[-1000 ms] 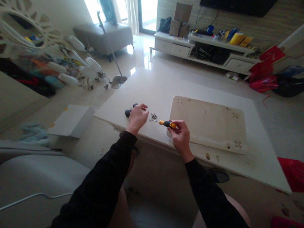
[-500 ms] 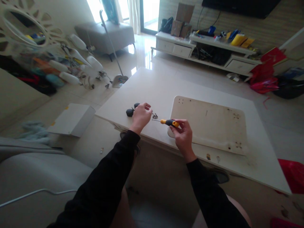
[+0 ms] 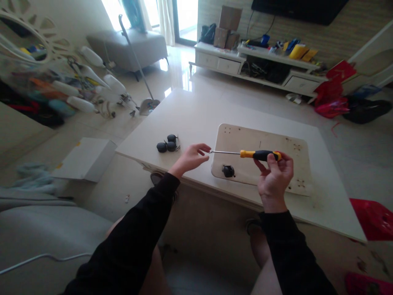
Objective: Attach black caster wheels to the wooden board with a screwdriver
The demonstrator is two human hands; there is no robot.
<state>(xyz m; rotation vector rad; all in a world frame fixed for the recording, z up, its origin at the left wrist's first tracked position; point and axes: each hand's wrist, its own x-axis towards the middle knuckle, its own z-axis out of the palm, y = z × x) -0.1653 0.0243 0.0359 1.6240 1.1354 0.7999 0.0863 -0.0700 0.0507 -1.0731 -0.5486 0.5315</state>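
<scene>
Above the white surface (image 3: 193, 114), gripping the yellow-and-black screwdriver (image 3: 260, 155) by its handle with the right hand (image 3: 276, 176), with fingers clamped firmly around it. Holding it roughly level, with shaft pointing left across the pale board (image 3: 245, 139) to just past that board's left edge.

Got the left hand (image 3: 195, 156) right at the screwdriver's tip, with thumb and forefinger beside it — can't tell whether clamped on tip, on some small part, or just next to it; too small to make out.

Under the screwdriver: board lying flat on the surface, with rounded corners, hole clusters near three of them and a short dark line near the middle. At its near left corner, one black caster (image 3: 228, 171).

Left of the left hand, same surface: three more black casters (image 3: 171, 146), bunched together, with metal fittings toward the right, well apart from the board.

On the floor to the left: white box (image 3: 82, 159). Nearer: grey sofa (image 3: 55, 229) with a pale cable (image 3: 43, 256) across it. Farther off: grey ottoman (image 3: 129, 51), and white TV cabinet (image 3: 211, 61) loaded with cardboard boxes (image 3: 230, 18) — red bags (image 3: 331, 104) at its right end.
</scene>
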